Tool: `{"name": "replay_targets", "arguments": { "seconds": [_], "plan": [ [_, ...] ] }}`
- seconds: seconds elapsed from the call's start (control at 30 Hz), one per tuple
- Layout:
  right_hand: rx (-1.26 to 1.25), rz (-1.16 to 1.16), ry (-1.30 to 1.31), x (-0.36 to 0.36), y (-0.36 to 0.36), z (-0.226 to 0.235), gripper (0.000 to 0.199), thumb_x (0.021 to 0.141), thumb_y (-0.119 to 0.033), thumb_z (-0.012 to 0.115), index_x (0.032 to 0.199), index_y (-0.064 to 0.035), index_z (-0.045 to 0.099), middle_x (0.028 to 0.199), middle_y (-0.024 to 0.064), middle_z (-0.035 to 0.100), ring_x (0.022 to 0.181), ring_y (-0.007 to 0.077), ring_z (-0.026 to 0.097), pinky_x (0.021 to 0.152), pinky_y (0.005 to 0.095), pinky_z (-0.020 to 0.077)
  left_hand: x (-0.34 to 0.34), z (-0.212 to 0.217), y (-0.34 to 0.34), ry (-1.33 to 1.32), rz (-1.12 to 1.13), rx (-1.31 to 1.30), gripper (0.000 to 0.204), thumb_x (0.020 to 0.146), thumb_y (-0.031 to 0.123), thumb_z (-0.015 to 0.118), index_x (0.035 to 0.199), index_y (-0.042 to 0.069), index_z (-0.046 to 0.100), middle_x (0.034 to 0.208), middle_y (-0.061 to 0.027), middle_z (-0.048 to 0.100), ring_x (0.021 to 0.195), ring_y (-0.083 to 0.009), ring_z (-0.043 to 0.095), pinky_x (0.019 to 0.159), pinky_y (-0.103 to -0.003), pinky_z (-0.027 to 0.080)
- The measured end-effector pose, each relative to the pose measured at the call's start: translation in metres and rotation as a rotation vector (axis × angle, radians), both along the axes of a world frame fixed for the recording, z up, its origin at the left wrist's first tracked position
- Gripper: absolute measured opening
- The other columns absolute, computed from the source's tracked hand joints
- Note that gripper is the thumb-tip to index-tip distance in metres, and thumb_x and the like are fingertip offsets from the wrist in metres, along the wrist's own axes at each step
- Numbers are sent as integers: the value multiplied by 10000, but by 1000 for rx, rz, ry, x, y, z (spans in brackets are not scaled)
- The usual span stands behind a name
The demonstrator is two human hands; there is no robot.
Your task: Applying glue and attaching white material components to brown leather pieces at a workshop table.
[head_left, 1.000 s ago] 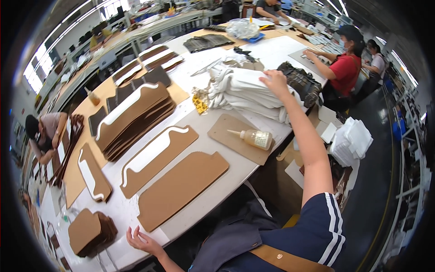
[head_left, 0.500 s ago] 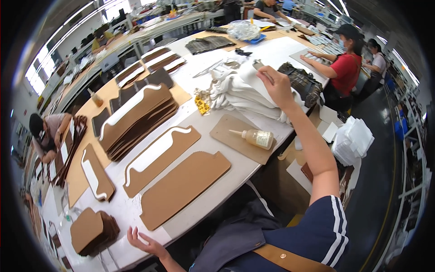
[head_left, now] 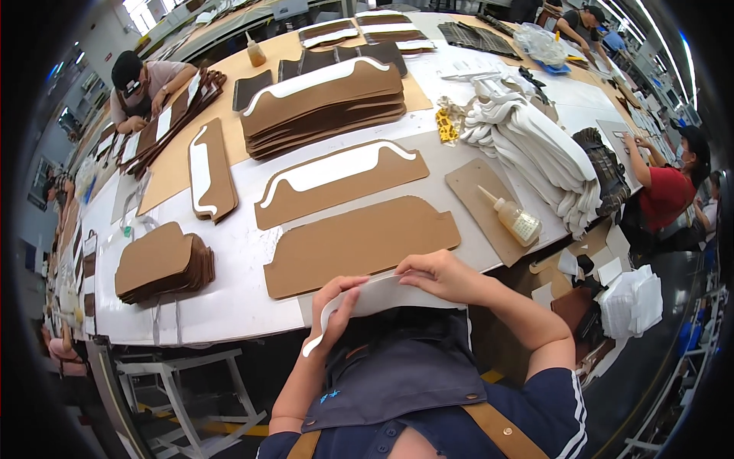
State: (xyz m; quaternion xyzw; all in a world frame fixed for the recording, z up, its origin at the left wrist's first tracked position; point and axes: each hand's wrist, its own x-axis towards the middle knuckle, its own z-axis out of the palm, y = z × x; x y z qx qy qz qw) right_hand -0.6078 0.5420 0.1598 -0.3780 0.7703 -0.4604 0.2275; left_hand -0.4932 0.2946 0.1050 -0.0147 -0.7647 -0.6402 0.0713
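Note:
A white shaped lining piece (head_left: 382, 297) is held between my two hands at the near table edge. My left hand (head_left: 336, 300) pinches it near one curled end, which hangs over the wrist. My right hand (head_left: 440, 274) grips its upper edge farther right. Just beyond lies a bare brown panel (head_left: 363, 243). Behind that, another brown panel (head_left: 344, 195) carries a similar white piece (head_left: 325, 171). A narrower brown panel (head_left: 223, 182) with a white strip rests to the left. White pieces lie in a loose pile (head_left: 527, 138) at the right.
A glue bottle (head_left: 520, 226) lies on a brown board (head_left: 472, 187). Stacked brown panels (head_left: 325, 126) stand farther back, a smaller brown stack (head_left: 160, 256) at left. Another bottle (head_left: 255, 53) stands behind. Co-workers sit at left (head_left: 149, 88) and right (head_left: 669, 183).
My right hand has come from above the white pile back to the near edge, bringing a white piece. My left hand has moved right and taken hold of it. The view has turned.

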Motion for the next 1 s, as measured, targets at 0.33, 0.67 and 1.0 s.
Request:
{"name": "replay_targets", "arguments": {
  "seconds": [0.33, 0.67, 1.0],
  "plan": [
    [141, -132, 72, -33, -1, -64, 283, 884, -235, 779, 1044, -18, 695, 967, 202, 721, 925, 382, 699, 794, 439, 539, -2, -14, -58, 28, 202, -412, 343, 884, 94, 787, 1215, 61, 706, 899, -92, 661, 845, -224, 647, 783, -338, 504],
    [-12, -460, 604, -56, -44, -85, 154, 889, -3, 685, 1007, -101, 694, 969, 38, 643, 909, 218, 583, 982, 401, 341, -59, -38, -72, 288, 526, -850, 423, 860, 73, 775, 1268, 83, 664, 854, -6, 604, 881, -198, 563, 952, -390, 353],
    [80, -499, 870, -72, -60, -101, 271, 835, 56, 671, 1018, -132, 738, 1014, 55, 628, 1001, 249, 567, 989, 441, 332, -86, -54, -75, 202, 591, -892, 558, 879, 90, 764, 1402, 68, 570, 848, 16, 603, 968, -206, 541, 1088, -467, 288]
  ]
}}
